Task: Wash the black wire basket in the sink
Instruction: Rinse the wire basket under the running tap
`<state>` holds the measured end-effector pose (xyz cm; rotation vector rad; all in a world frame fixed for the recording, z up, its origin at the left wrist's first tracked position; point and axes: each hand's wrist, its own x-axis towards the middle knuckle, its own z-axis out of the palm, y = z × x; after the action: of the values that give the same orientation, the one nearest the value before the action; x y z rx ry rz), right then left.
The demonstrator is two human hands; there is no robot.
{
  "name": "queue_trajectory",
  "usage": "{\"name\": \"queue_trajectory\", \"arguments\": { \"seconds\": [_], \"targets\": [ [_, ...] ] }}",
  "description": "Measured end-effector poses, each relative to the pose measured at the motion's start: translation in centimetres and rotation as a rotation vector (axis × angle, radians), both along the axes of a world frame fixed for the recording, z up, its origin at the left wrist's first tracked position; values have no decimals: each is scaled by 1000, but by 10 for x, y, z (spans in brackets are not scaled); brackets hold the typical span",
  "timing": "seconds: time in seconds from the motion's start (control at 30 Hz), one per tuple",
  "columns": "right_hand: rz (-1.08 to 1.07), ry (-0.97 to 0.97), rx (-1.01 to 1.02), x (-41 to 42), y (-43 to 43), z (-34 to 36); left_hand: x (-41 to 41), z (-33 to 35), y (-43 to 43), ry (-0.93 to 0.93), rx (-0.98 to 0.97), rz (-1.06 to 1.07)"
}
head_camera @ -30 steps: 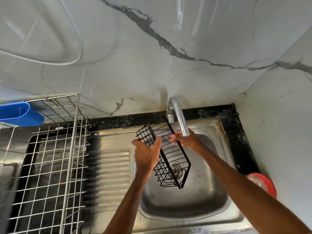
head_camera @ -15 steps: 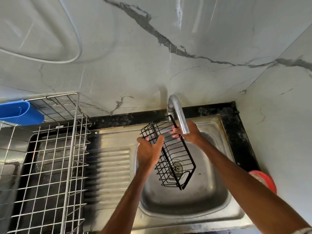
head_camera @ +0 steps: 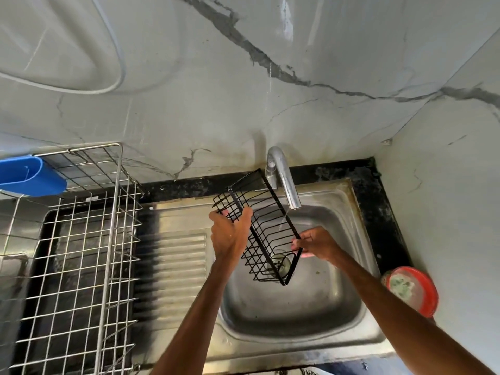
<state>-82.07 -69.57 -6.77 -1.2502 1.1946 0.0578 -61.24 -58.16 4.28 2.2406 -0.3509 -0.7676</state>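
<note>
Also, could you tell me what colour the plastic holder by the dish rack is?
Blue; the plastic holder shows clearly in the head view.

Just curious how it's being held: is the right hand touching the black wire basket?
Touching. The head view shows the right hand pinching the rim wire of the black wire basket near its lower end, with no gap between them.

A black wire basket, its thin bars forming a ladder of parallel lines, stands out against the dull silver sink and the bright chrome tap. Pale grey wall tiles carry dark grey marble veins, and the counter is mottled black. A silver dish rack shows square mesh; a tub is vivid blue, a bowl red.
</note>
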Motion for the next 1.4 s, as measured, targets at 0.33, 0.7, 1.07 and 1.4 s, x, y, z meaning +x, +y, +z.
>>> {"name": "queue_trajectory", "arguments": {
  "seconds": [0.33, 0.7, 1.07, 1.4],
  "targets": [
    [172, 112, -601, 59, -16, 27, 10, 5, 3, -4, -32, 43],
    [1108, -60, -1264, 21, -20, 14, 16, -1, -2, 123, 67, -91],
    [1391, 330, -1333, 53, -45, 49, 5, 2, -2, 292, 23, -216],
    [1334, 378, -1274, 49, -17, 33, -5, -7, 1, 124, 5, -219]
  ]
}}
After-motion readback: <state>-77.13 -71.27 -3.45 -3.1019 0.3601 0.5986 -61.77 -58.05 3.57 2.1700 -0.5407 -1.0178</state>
